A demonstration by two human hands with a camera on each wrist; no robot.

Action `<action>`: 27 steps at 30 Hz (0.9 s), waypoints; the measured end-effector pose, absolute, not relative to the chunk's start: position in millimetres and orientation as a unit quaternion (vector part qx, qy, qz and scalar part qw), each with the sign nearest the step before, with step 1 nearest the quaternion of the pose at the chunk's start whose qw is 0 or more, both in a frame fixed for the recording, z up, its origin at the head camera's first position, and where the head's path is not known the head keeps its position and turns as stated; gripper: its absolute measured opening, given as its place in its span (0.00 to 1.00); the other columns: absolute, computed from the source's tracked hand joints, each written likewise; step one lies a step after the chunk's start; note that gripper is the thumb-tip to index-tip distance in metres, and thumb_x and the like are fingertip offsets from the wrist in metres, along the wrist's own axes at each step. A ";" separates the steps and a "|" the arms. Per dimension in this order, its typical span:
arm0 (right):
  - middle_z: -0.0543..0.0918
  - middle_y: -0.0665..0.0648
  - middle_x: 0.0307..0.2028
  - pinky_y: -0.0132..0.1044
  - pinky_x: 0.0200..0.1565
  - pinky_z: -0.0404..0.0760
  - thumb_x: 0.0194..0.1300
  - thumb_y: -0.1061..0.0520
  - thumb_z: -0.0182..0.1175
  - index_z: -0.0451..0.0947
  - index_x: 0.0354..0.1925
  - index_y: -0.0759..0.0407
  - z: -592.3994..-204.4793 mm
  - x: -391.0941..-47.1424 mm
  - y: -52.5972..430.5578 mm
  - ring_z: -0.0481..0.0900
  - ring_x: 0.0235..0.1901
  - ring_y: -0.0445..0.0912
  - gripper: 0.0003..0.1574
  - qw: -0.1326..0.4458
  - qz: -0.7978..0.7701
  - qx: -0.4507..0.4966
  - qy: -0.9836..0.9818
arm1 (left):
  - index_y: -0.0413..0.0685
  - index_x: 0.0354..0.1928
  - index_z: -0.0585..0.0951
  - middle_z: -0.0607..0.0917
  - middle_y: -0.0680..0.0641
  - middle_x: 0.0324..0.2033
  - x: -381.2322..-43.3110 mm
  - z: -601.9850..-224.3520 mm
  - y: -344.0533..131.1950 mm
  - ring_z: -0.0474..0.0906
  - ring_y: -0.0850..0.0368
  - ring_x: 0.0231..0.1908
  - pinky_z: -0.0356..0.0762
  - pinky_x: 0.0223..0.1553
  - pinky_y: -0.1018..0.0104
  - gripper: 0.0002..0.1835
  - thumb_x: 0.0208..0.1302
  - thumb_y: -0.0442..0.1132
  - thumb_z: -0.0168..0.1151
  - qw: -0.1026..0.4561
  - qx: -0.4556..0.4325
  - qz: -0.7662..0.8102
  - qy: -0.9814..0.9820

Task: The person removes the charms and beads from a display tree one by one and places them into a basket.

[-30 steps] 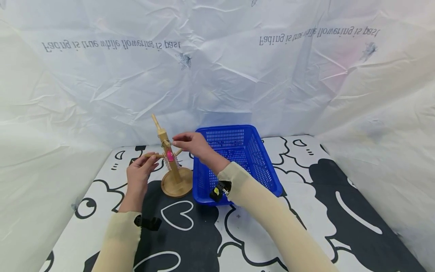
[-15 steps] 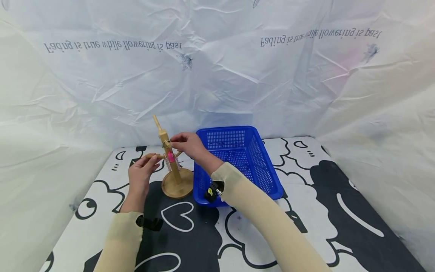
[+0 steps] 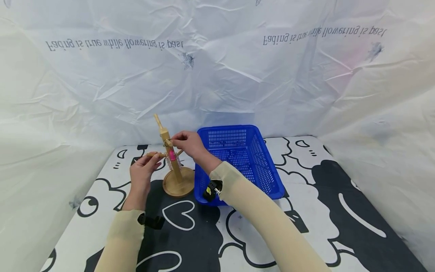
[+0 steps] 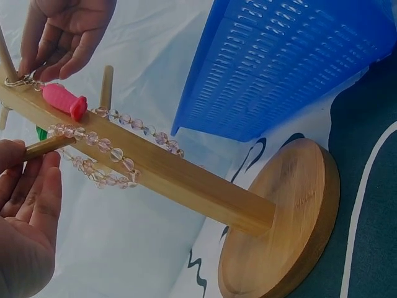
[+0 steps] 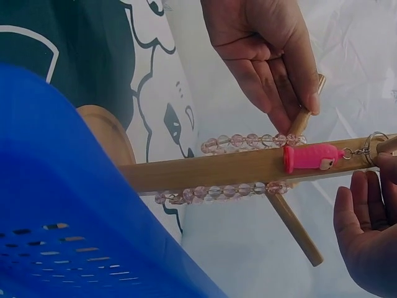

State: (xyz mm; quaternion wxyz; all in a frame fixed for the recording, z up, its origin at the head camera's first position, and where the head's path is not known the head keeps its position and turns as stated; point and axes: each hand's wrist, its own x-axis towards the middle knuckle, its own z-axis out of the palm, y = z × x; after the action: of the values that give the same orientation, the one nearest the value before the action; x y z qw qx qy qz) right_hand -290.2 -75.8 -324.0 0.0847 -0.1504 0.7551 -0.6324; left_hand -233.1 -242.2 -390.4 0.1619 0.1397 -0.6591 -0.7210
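Note:
A wooden stand (image 3: 176, 172) with a round base and several side pegs leans slightly in the head view. My left hand (image 3: 141, 173) pinches its left peg (image 4: 46, 148) between thumb and fingers. At the upper part, my right hand (image 3: 192, 145) pinches at the metal ring of a pink figure keychain (image 5: 313, 158); the ring encircles an upper peg, and the fingertips partly hide it. The keychain lies against the post. Pink clear bead bracelets (image 4: 102, 143) hang on both lower pegs. Behind the post, a bit of something green (image 4: 41, 133) shows, mostly hidden.
A blue plastic basket (image 3: 272, 177) stands right of the base, beneath my right forearm; small dark items inside are hard to make out. The table wears a black-and-white cartoon cloth (image 3: 248, 234). A pale plastic sheet (image 3: 217, 83) rises behind and at both sides.
My right hand has moved slightly left and closed its fingers in at the keychain ring on the upper peg. My left hand keeps its pinch on the left peg.

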 end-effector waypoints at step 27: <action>0.89 0.62 0.47 0.34 0.46 0.87 0.71 0.57 0.65 0.87 0.46 0.61 -318.3 -278.8 -69.4 0.86 0.43 0.47 0.10 0.074 -0.626 -0.140 0.763 | 0.30 0.57 0.78 0.86 0.70 0.29 -234.5 -388.9 -242.0 0.85 0.77 0.35 0.85 0.42 0.83 0.23 0.70 0.42 0.67 0.178 0.131 -0.698 -0.681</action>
State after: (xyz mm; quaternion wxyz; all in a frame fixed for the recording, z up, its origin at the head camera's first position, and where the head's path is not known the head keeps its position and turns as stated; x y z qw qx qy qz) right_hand -278.8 -69.4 -318.3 0.0736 -0.1403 0.7633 -0.6263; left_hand -234.5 -242.0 -388.9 0.1781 0.1306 -0.6815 -0.6977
